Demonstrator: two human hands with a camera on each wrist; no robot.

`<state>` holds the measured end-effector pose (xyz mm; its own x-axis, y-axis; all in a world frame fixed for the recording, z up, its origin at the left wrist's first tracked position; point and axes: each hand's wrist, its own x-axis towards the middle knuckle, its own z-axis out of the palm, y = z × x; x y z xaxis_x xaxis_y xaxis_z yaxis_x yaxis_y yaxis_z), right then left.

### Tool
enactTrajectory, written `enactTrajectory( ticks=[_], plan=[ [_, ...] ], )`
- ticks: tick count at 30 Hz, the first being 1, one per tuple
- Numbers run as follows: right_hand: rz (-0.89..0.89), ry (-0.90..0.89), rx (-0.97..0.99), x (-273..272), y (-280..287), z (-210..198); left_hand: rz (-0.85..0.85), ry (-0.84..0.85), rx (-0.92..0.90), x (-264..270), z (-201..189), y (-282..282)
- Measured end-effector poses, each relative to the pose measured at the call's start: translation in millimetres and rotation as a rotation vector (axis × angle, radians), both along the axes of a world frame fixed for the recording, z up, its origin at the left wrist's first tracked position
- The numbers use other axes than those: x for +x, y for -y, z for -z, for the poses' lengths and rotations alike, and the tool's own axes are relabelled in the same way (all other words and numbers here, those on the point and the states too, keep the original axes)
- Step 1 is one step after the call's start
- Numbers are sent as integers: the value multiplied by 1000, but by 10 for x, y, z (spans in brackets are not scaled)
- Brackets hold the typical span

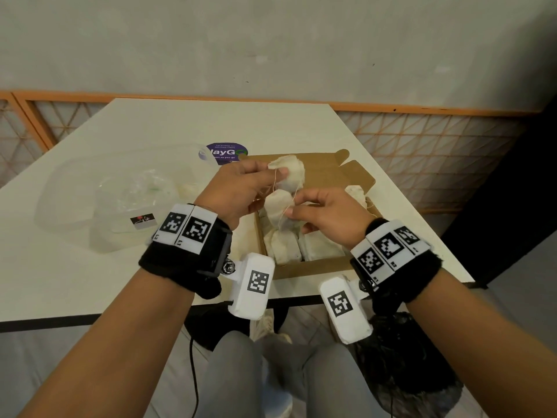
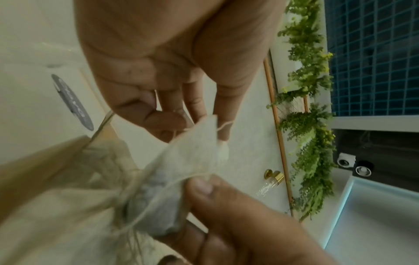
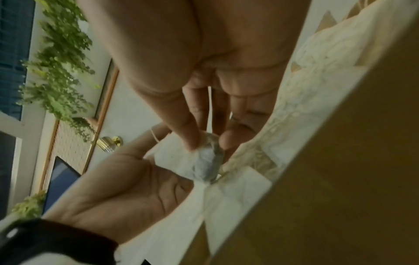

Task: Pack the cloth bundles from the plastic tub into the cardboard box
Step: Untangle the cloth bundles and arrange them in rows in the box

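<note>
Over the open cardboard box [image 1: 304,268], my left hand [image 1: 271,171] pinches a cream cloth bundle [image 1: 291,171] by its top. Just below it, my right hand [image 1: 294,211] pinches a second bundle [image 1: 278,211]. Thin strings trail between the two bundles. In the left wrist view, the left hand [image 2: 181,125] holds the cloth [image 2: 192,152] while the right thumb [image 2: 201,188] presses it. The right wrist view has the right hand [image 3: 208,141] pinching a greyish bundle [image 3: 206,161]. Several bundles [image 1: 286,247] lie in the box. The clear plastic tub [image 1: 75,206] stands to the left.
The box's flaps [image 1: 355,176] stand open at the back right. A purple round sticker [image 1: 223,152] sits on the white table [image 1: 180,122] behind the tub. The table's near edge [image 1: 90,318] runs just below my wrists, and an orange lattice railing [image 1: 422,146] stands behind.
</note>
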<state>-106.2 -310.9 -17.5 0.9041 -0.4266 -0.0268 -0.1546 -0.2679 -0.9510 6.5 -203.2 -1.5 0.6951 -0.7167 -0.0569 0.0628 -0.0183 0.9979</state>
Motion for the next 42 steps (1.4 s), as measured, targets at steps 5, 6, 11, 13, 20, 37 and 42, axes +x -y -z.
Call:
enactTrajectory(
  ticks=[5, 6, 11, 13, 20, 37, 42],
  plan=[
    [15, -51, -99, 54, 26, 96, -86, -136, -148, 69, -95, -23],
    [29, -65, -112, 59, 39, 116, -116, -149, -178, 97, -124, -25],
    [117, -134, -180, 68, 113, 184, -190, -135, -282, 157, -266, -17],
    [133, -160, -197, 65, 125, 195, -189, -113, -296, 165, -322, 2],
    [163, -155, -248, 23, 119, 137, -158, 52, -321, 82, -666, 117],
    [207, -271, -234, -965, 722, -135, 186, 264, 332, -152, -133, -68],
    [169, -330, -351, -966, 754, -105, 165, 224, 405, -133, -54, -126]
  ],
)
